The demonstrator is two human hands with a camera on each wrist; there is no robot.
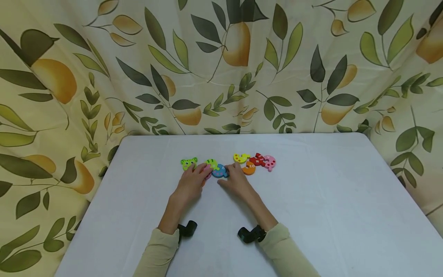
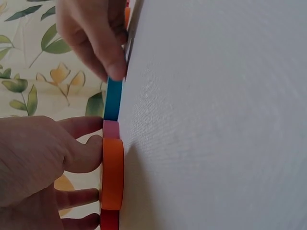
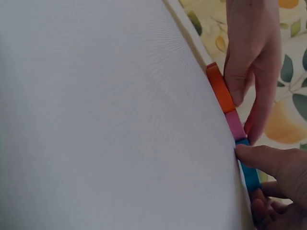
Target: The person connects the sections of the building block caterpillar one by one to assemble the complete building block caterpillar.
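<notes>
In the head view my left hand lies over a row of flat, colourful number puzzle pieces, its fingers spread and resting on them. Beneath it, a pink piece, an orange piece and a red piece show edge-on in the left wrist view. My right hand pinches a blue spotted puzzle piece at its right end, thumb on the near side and fingers beyond. A green striped piece adjoins the blue one. A green animal-head piece sits just past my left fingertips.
Right of my hands lie more pieces: a yellow one, an orange one, a red one and a pink spotted one. All rest on a white-covered table. A leaf-and-fruit patterned curtain hangs behind its far edge.
</notes>
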